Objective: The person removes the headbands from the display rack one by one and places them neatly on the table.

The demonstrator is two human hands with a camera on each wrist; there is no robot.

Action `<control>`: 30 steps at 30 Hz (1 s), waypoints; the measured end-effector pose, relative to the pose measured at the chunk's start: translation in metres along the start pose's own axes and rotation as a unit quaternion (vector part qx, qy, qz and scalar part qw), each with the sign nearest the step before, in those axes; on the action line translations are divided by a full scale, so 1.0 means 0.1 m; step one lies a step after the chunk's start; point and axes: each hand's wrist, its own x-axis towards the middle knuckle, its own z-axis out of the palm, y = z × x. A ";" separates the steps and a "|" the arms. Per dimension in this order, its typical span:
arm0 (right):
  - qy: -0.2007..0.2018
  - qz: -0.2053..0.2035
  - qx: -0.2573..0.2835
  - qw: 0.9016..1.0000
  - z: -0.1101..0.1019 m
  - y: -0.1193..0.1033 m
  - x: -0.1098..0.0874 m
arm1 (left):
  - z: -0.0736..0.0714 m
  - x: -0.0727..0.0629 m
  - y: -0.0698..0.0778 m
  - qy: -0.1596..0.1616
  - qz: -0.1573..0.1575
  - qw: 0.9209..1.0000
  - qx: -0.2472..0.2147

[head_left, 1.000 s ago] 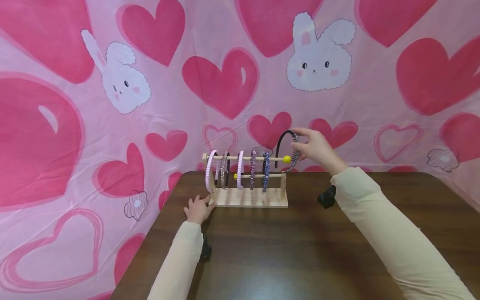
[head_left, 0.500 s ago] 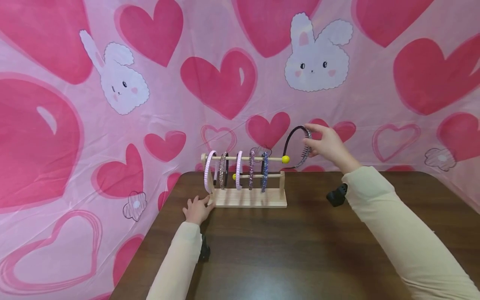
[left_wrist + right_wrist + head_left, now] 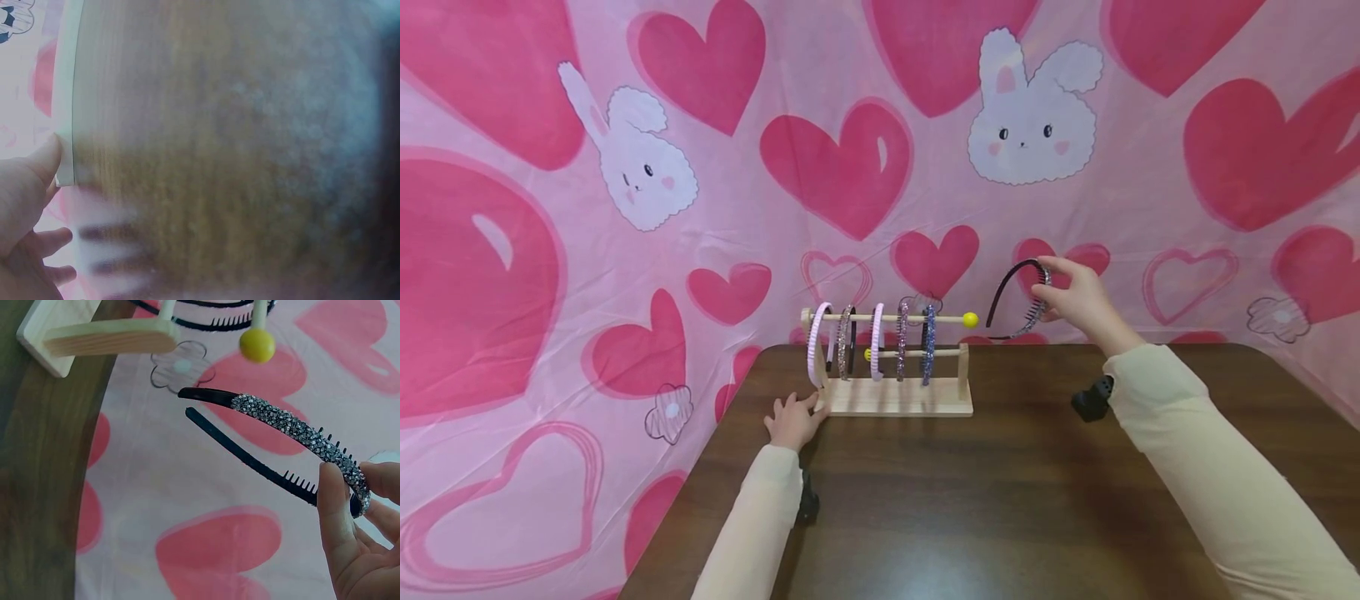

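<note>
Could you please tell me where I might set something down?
The tabletop is bare before the rack's base, between the two sleeves, and right of that base. It is crowded along the rods, with five headbands, and around the left grip.

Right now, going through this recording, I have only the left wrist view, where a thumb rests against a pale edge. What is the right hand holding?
Observer: The right hand pinches a black headband with silver glitter.
Operator: And whatever that pale edge belongs to, does it carry anything?
Observer: Yes, it belongs to a wooden stand, and the head view shows five other headbands hanging on it.
</note>
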 end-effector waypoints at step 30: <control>0.021 0.045 0.068 0.996 0.06 0.73 -0.21 | 0.00 -0.02 0.02 -0.006 -0.005 1.000 -0.003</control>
